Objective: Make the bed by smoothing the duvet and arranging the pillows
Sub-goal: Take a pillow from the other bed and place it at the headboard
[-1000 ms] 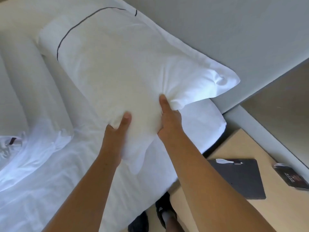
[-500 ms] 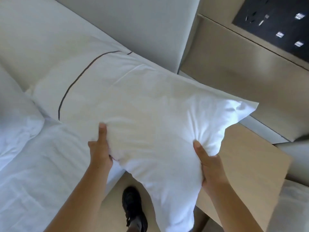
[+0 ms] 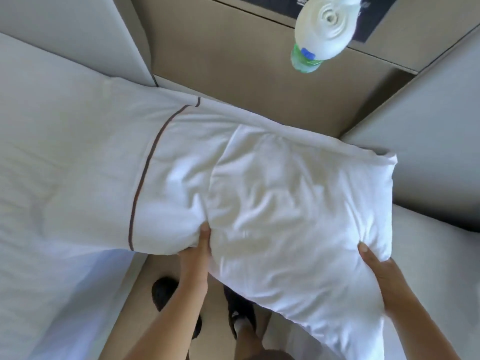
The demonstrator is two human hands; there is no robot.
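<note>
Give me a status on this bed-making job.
Done: nothing looks plainly finished. In hand: the left hand and right hand grip the piped pillow, and its near end hangs off the mattress above the floor. Left: set the pillow at the headboard, then smooth the creased bedding.

The pillow [image 3: 285, 203] is white with one thin brown stripe [image 3: 146, 175]; beyond it, a green, blue-capped bottle [image 3: 304, 61]; beneath it, black shoes [image 3: 165, 288].

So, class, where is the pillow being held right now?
Centre-right in the head view: the pillow hangs over the floor beside the bed, left hand gripping its left edge, right hand its lower right corner.
</note>
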